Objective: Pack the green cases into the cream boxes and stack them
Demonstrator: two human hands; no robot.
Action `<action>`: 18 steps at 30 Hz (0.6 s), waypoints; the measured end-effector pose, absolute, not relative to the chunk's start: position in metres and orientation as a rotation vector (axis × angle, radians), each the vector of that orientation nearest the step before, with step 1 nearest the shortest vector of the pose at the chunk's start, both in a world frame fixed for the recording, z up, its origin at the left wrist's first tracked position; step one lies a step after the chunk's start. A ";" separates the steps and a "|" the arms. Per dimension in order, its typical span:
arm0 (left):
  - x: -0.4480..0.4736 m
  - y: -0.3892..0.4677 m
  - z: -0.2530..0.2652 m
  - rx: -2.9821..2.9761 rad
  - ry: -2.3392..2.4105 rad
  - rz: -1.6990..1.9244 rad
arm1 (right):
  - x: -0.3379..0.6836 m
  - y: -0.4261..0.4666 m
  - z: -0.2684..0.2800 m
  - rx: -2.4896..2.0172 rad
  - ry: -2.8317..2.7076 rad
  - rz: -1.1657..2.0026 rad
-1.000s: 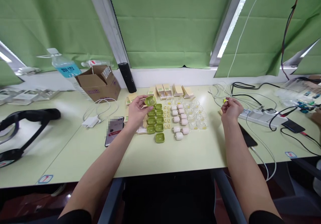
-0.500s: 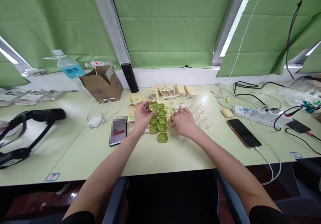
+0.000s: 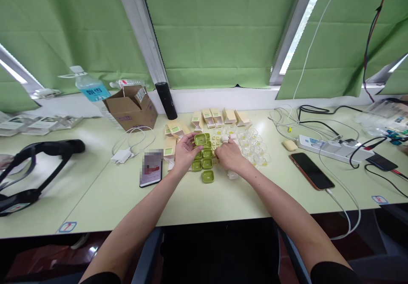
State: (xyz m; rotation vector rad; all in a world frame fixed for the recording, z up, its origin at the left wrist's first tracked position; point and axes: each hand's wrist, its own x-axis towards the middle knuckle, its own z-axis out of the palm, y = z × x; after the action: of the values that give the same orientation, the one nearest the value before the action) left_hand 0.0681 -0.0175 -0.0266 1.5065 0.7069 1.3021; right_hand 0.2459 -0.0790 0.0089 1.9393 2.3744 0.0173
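My left hand [image 3: 186, 151] holds a small green square tray [image 3: 200, 139] by its edge, tilted above the table. Below it, more green trays [image 3: 207, 163] stand in two columns, with one green tray [image 3: 208, 176] apart in front. My right hand [image 3: 228, 152] is closed over a patch of small yellowish square pieces [image 3: 217, 139]; its fingertips point down among them, and what they pinch is hidden. Several clear plastic covers [image 3: 255, 146] with yellow marks lie just right of that hand. White cylindrical pieces [image 3: 231, 136] sit behind it.
Folded tan cartons [image 3: 216, 116] line the back, others [image 3: 170, 148] lie left. A phone [image 3: 151, 168], white charger [image 3: 122, 156], cardboard box [image 3: 132, 108] and black bottle [image 3: 166, 101] stand left. At right are a dark phone [image 3: 311, 170], power strip [image 3: 331, 148] and loose cables.
My left hand has shifted slightly right with the green tray, over the right column. My right hand's fingers have drawn in closer to the small yellowish pieces.
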 end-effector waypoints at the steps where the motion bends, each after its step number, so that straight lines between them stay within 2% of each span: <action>1: 0.069 -0.018 -0.027 1.483 0.700 1.296 | 0.248 -0.080 0.010 1.959 2.379 0.029; 5: 0.071 -0.020 -0.027 1.395 0.695 1.264 | 0.266 -0.087 0.012 2.126 2.461 0.098; 8: 0.074 -0.022 -0.030 1.378 0.693 1.240 | 0.284 -0.091 0.005 2.461 2.915 -0.061; 11: 0.076 -0.024 -0.032 1.397 0.649 1.228 | 0.294 -0.092 -0.007 2.752 3.241 -0.649; 15: 0.076 -0.028 -0.034 1.429 0.566 1.206 | 0.292 -0.090 -0.020 3.001 3.104 -1.615; 18: 0.075 -0.032 -0.034 1.436 0.490 1.176 | 0.285 -0.091 -0.022 2.950 2.997 -2.008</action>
State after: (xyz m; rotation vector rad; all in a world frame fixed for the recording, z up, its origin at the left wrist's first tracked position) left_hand 0.0753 -0.0320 -0.0341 1.4364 0.4895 1.1759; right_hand 0.2852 -0.0913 -0.0218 2.9501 2.9975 -2.0079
